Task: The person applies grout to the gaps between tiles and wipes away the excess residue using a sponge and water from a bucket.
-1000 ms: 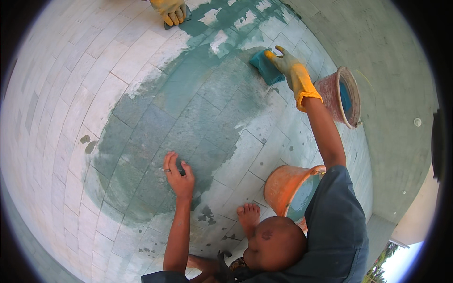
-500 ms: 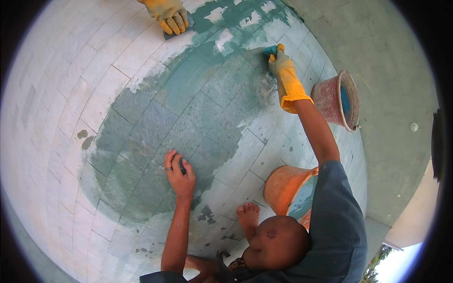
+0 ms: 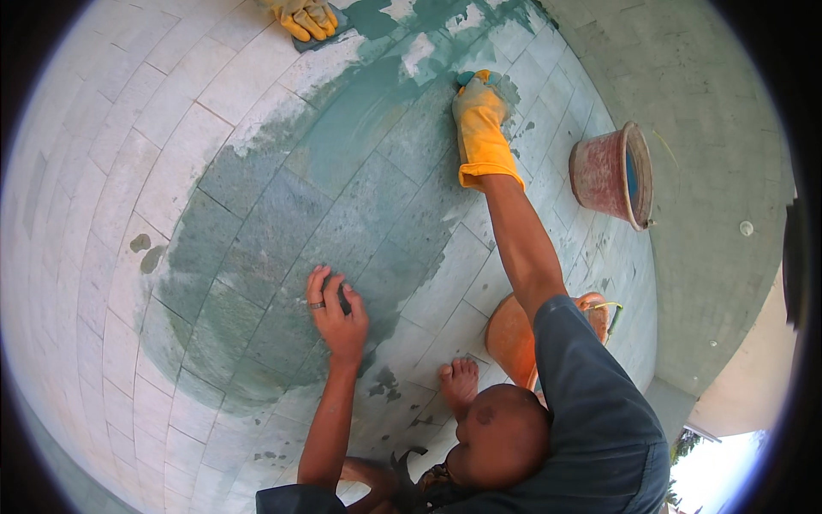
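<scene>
My right hand [image 3: 482,111], in a long yellow rubber glove, reaches far forward and presses a teal sponge-like block [image 3: 466,78] against the tiled floor; the glove covers most of the block. My left hand [image 3: 336,313] is bare, with a dark ring on one finger. It rests on the wet tiles, fingers apart and slightly curled, holding nothing. Under and ahead of both hands spreads a blue-green film of paste [image 3: 351,133], thickest toward the top. At the top edge another person's yellow-gloved hand [image 3: 308,19] is on a grey-green pad [image 3: 341,24] on the tiles.
A worn reddish bucket [image 3: 599,171] with blue-green contents stands right of my right forearm. Nearer, an orange bucket [image 3: 509,338] is partly hidden by my sleeve. A tiled wall [image 3: 702,154] rises at the right. A bare foot [image 3: 460,384] rests near the orange bucket.
My right hand has swept left with the block, its glove turning more upright. Fresh curved streaks show in the paste. My left hand stays on the floor. The view has shifted slightly.
</scene>
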